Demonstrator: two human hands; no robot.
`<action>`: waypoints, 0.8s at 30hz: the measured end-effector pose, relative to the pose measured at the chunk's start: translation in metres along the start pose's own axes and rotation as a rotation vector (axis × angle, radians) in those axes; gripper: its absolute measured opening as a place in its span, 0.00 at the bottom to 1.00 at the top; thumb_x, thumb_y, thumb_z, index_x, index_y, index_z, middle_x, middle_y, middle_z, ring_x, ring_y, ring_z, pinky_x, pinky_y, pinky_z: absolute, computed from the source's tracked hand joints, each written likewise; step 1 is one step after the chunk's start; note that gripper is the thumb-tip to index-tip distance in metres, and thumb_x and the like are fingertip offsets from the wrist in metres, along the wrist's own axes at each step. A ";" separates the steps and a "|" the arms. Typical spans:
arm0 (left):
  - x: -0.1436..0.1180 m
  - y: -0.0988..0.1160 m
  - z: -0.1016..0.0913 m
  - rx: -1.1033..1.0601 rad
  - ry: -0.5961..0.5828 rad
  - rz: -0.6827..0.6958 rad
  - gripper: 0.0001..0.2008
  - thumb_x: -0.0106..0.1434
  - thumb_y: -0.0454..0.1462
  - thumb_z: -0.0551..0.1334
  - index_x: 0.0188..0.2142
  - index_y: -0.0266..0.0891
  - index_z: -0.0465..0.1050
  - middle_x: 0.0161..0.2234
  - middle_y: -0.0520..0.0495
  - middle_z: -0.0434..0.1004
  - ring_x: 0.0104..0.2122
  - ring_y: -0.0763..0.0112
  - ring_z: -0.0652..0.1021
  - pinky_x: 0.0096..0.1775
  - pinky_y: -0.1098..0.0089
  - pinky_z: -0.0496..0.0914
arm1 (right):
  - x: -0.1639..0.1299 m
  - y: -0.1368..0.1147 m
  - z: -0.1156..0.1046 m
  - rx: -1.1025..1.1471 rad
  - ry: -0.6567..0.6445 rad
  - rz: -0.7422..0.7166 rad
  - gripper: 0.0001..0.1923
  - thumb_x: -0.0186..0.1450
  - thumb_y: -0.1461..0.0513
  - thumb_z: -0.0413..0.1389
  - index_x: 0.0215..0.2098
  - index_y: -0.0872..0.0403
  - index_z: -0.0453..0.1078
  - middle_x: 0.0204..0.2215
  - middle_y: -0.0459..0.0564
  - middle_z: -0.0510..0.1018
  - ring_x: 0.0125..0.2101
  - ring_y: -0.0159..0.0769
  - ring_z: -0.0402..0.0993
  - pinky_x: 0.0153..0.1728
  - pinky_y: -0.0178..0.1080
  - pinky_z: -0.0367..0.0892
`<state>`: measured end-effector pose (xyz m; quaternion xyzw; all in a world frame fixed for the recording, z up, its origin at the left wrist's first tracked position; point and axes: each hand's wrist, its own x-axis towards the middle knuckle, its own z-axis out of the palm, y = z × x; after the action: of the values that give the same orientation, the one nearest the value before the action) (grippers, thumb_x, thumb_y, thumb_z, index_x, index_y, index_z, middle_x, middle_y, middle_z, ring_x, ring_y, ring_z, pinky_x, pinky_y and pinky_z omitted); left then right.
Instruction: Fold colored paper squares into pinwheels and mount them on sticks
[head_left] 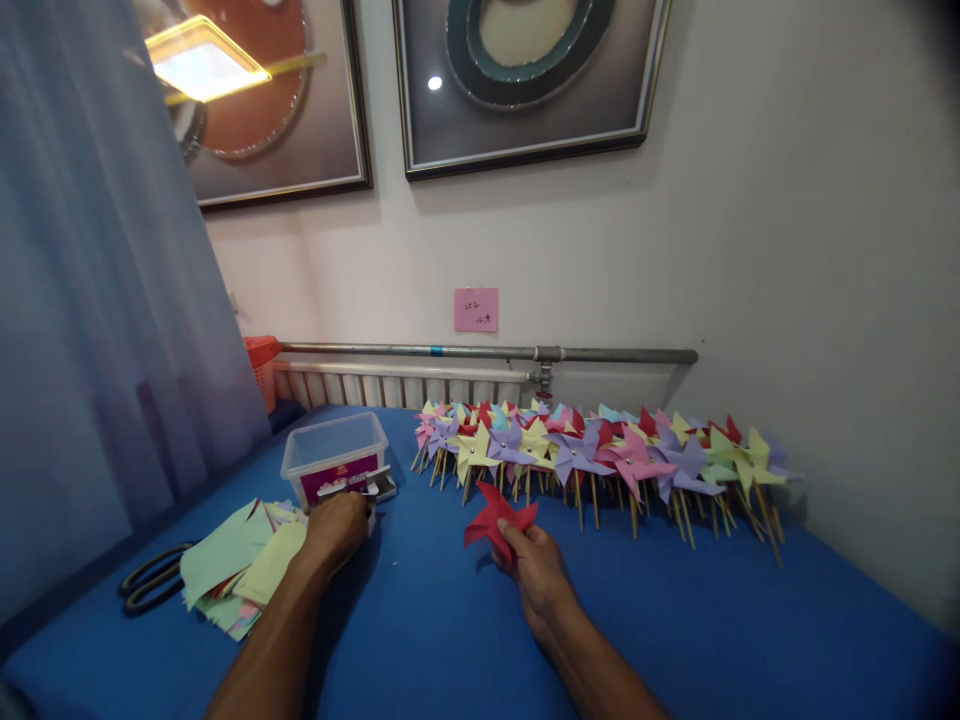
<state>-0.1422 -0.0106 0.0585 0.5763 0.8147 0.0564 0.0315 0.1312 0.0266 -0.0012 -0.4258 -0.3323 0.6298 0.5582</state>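
The right hand (541,572) rests low over the blue worktop (675,620), its grip pinching a folded red paper pinwheel head (499,518) by the near edge, so the paper stands just beyond the fingertips, toward the wall. The left hand (339,526) reaches forward to a small open box (358,488) lying against the front of a clear plastic tub (334,456); its fingers curl down over the box, and whether that grip is closed on anything cannot be told. Just left of this hand lies a loose stack of cut coloured paper squares (240,568), with black scissors (154,578) beyond it. A long row of finished pinwheels on sticks (600,455) lies along the wall, well apart from both hands.
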 end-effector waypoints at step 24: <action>0.004 -0.005 0.001 -0.049 -0.014 -0.008 0.14 0.62 0.34 0.55 0.33 0.35 0.81 0.40 0.28 0.83 0.41 0.44 0.81 0.39 0.57 0.69 | -0.001 -0.002 0.001 -0.008 0.013 0.011 0.13 0.49 0.57 0.70 0.25 0.54 0.73 0.21 0.44 0.77 0.22 0.31 0.71 0.28 0.35 0.70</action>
<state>-0.1478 -0.0085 0.0564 0.5724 0.8152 0.0723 0.0517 0.1309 0.0258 0.0009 -0.4341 -0.3286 0.6288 0.5551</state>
